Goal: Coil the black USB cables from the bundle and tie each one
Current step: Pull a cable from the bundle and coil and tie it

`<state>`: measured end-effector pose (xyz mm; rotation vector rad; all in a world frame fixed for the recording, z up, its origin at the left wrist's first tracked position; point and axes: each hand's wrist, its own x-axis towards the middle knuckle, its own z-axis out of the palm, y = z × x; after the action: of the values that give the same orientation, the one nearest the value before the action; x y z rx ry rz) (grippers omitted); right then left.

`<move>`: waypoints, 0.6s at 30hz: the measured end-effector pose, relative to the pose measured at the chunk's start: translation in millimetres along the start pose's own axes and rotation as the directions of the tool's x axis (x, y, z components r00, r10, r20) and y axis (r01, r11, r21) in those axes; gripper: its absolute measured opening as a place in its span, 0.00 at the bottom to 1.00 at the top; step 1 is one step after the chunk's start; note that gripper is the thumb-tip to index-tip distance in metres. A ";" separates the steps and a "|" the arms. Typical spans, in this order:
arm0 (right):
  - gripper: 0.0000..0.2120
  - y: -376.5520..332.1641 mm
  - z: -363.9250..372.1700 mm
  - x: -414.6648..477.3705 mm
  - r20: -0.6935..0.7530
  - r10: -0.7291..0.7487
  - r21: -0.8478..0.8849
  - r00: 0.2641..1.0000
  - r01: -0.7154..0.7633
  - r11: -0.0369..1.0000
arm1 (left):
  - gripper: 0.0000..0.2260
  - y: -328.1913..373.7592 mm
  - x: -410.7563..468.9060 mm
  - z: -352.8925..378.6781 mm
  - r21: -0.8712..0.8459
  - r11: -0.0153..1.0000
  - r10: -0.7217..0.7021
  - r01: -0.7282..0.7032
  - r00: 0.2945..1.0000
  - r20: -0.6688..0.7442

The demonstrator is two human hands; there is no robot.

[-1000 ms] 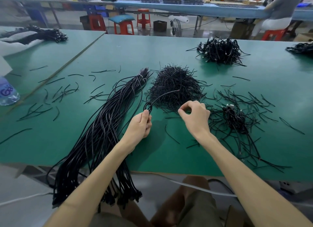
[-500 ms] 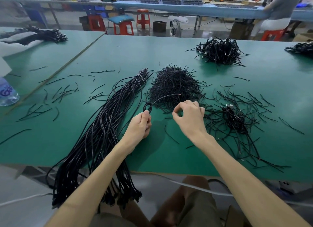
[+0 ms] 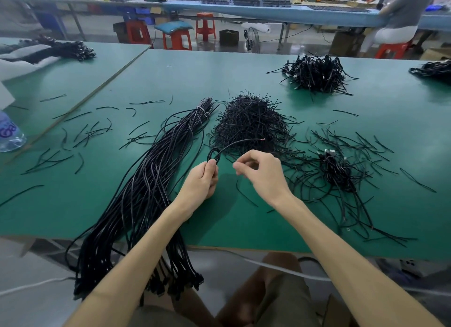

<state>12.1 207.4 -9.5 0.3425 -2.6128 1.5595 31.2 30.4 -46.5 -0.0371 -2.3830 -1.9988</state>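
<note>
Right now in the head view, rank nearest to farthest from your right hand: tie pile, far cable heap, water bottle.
1. Tie pile, just ahead of the right hand.
2. Far cable heap, back right.
3. Water bottle, far left edge.

Green table point(image 3: 219, 65) up front, a second green table point(image 3: 80, 82) butted against its left edge. Behind them a long blue bench point(image 3: 329, 15) spans the room, red stools point(image 3: 205, 26) beneath it (one stool point(image 3: 174, 28) wears a teal cushion), shiny grey floor point(image 3: 305, 43), a person point(image 3: 405, 12) seated far right.
</note>
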 end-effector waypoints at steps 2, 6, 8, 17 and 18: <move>0.03 -3.1 6.4 -2.8 0.012 -0.017 0.094 1.000 0.016 0.995 | 0.18 0.7 -0.8 0.8 0.004 1.000 0.008 -0.008 1.000 0.017; 0.05 -6.3 20.2 -3.9 0.035 0.029 0.217 0.999 -0.036 0.976 | 0.15 2.7 -1.9 3.7 -0.011 1.000 0.023 -0.022 0.998 0.065; 0.11 -6.1 25.5 -3.5 0.057 0.106 0.295 0.993 -0.119 0.948 | 0.15 3.7 -2.7 5.1 -0.010 0.999 0.033 -0.032 0.995 0.092; 0.14 -7.0 27.1 -3.4 0.092 0.238 0.517 0.967 -0.251 0.818 | 0.17 6.9 -7.3 4.4 -0.051 0.996 0.080 -0.073 0.984 0.160; 0.15 -7.1 26.6 -3.0 0.094 0.247 0.519 0.964 -0.259 0.814 | 0.18 7.7 -7.9 4.3 -0.046 0.996 0.081 -0.074 0.983 0.165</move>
<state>17.9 181.3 -16.7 0.0321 -2.2626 2.3769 39.3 36.1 -40.0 -0.3052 -2.3949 -2.0844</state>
